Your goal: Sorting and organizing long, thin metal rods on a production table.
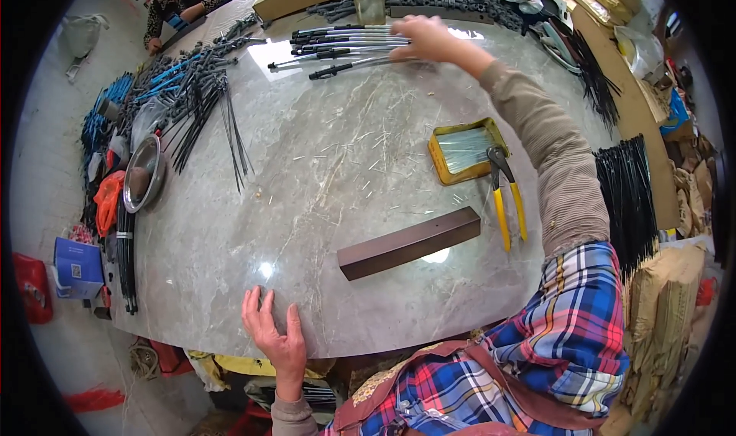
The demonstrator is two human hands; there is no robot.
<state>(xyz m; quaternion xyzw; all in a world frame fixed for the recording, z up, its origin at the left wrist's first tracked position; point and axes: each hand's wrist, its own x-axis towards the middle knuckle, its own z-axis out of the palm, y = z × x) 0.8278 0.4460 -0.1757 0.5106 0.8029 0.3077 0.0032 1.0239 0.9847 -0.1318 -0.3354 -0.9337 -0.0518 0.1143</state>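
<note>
Your left hand (274, 335) lay flat on the near edge of the grey marble table (322, 167), with the fingers open and holding nothing. To the right of it was a dark brown bar (409, 243). Your right hand (424, 39) reached far across, its fingers bent over the bundle of grey rods (345, 46) at the far edge.

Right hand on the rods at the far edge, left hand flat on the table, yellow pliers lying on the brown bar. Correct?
Not quite. In the head view the yellow pliers lie with their jaws on the rim of the yellow tin, apart from the brown bar. The rest holds: the right hand is on the rods at the far edge, and the left hand lies flat on the table.
</note>
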